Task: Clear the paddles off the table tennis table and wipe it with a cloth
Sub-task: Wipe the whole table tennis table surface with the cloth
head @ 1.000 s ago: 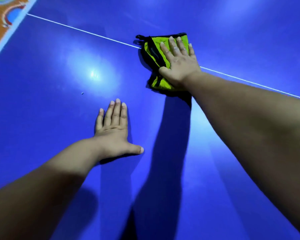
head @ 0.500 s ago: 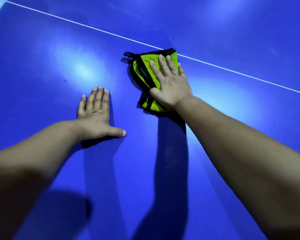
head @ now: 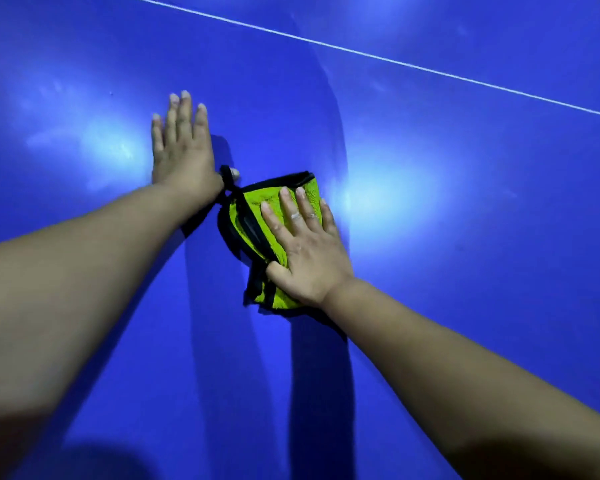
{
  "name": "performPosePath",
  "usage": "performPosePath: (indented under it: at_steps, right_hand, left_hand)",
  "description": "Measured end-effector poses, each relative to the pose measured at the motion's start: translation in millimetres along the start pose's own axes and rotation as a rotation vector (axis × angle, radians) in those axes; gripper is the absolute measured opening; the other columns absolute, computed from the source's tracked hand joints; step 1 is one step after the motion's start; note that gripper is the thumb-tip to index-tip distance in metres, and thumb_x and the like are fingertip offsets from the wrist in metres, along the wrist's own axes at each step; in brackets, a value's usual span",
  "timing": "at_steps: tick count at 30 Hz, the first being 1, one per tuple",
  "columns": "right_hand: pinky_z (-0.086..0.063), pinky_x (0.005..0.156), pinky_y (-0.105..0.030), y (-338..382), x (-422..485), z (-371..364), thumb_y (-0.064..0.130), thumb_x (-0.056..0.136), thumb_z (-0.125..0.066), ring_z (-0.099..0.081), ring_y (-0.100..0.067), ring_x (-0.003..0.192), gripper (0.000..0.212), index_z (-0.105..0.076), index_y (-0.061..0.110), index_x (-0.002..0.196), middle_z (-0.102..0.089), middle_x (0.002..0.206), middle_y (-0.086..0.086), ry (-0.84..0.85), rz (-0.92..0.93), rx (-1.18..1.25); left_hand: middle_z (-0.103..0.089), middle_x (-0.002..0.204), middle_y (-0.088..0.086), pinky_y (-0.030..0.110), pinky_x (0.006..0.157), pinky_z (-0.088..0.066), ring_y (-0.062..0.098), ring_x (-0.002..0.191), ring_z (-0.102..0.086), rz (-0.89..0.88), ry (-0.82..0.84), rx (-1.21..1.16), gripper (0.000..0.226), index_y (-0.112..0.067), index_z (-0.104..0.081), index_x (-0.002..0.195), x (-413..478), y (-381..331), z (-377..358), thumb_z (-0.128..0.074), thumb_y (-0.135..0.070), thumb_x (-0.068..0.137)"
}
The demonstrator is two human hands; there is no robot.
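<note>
The right hand [head: 309,252] presses flat, its grip apart, on the green cloth [head: 260,197]. The cloth lies on the blue worktop [head: 430,271], its long axis running away from the person and its black loop pointing far-left. Beyond, the left hand [head: 182,150] rests flat, grip apart.

We lose much of the cloth [head: 246,220] under the right hand [head: 307,251], most of the thumb of the left hand [head: 182,150] behind the cloth's black loop [head: 227,178], and both forearms [head: 84,271] and the white line [head: 395,62] at the edges.
</note>
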State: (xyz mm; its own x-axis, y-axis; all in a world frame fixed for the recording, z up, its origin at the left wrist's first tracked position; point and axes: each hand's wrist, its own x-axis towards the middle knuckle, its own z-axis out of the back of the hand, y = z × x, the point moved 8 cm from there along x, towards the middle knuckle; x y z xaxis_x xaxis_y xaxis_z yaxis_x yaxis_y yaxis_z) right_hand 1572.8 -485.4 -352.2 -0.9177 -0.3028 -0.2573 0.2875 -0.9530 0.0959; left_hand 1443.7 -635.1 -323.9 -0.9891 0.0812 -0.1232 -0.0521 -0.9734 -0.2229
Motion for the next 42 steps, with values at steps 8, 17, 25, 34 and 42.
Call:
performPosePath:
  at_steps: [8, 17, 25, 34, 42]
  right_hand:
    - [-0.004, 0.118, -0.055, 54, -106, -29, 0.052, 0.077, -0.036, 0.004, -0.029, 0.149, 0.084, -0.016, 0.025, 0.154, -0.008, 0.161, -0.011, -0.048, 0.014, 0.034]
    - [-0.011, 0.115, -0.057, 94, -228, -57, 0.05, 0.074, -0.044, 0.001, -0.031, 0.149, 0.089, -0.017, 0.022, 0.154, -0.008, 0.161, -0.012, 0.035, 0.037, 0.058]
    - [-0.014, 0.109, -0.064, 108, -264, -68, 0.063, 0.071, -0.049, -0.006, -0.036, 0.148, 0.095, -0.026, 0.019, 0.152, -0.017, 0.159, -0.014, 0.081, -0.065, 0.067]
    - [-0.01, 0.113, -0.061, 57, -171, -45, 0.07, 0.073, -0.046, -0.004, -0.03, 0.149, 0.092, -0.025, 0.027, 0.152, -0.014, 0.159, -0.009, -0.03, -0.093, 0.098]
    - [0.008, 0.117, -0.053, -43, -27, 0, 0.069, 0.083, -0.03, 0.016, -0.021, 0.147, 0.084, -0.004, 0.033, 0.154, 0.008, 0.162, -0.001, -0.04, -0.103, 0.089]
  left_hand:
    - [0.001, 0.158, 0.008, 0.036, 0.116, 0.01, 0.019, 0.145, 0.01, -0.023, -0.018, -0.08, 0.065, -0.008, -0.014, 0.149, -123, 4, -19, -0.046, -0.024, 0.095]
    - [-0.001, 0.158, 0.009, 0.036, 0.116, 0.008, 0.02, 0.145, 0.009, -0.006, 0.051, -0.09, 0.063, -0.005, -0.016, 0.148, -198, 1, -27, -0.043, -0.028, 0.096]
    - [0.0, 0.158, 0.008, 0.034, 0.115, 0.011, 0.018, 0.145, 0.01, -0.039, 0.109, -0.118, 0.064, -0.006, -0.014, 0.149, -216, -21, -37, -0.041, -0.031, 0.096]
    - [0.003, 0.158, 0.006, 0.032, 0.114, 0.012, 0.015, 0.144, 0.011, 0.056, 0.105, -0.212, 0.063, -0.008, -0.008, 0.15, -148, -45, -34, -0.034, -0.034, 0.099]
    - [0.004, 0.158, 0.005, 0.034, 0.115, 0.011, 0.013, 0.144, 0.012, 0.214, 0.112, -0.274, 0.063, -0.009, -0.004, 0.15, -67, -69, -42, -0.025, -0.04, 0.1]
